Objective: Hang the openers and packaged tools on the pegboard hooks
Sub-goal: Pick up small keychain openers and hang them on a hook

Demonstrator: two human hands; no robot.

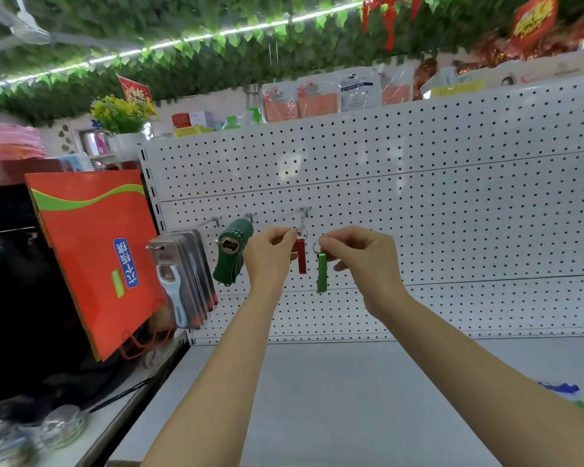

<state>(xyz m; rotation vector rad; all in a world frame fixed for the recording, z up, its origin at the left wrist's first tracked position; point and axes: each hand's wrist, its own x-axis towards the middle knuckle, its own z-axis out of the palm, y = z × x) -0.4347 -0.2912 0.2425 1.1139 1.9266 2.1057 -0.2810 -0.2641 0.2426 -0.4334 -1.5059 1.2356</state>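
The right hand [358, 254] is pinching the green opener [322, 273] by its ring, hanging upright just right of the hook [304, 220], where the left hand [269, 252] is pinching the red opener's [301, 256] ring.

Bright, even indoor light from an LED strip [169, 42] running across the top from 9 to 1 o'clock; soft faint shadows; wide-angle bending at the edges; motion blur at 1 and 7 o'clock
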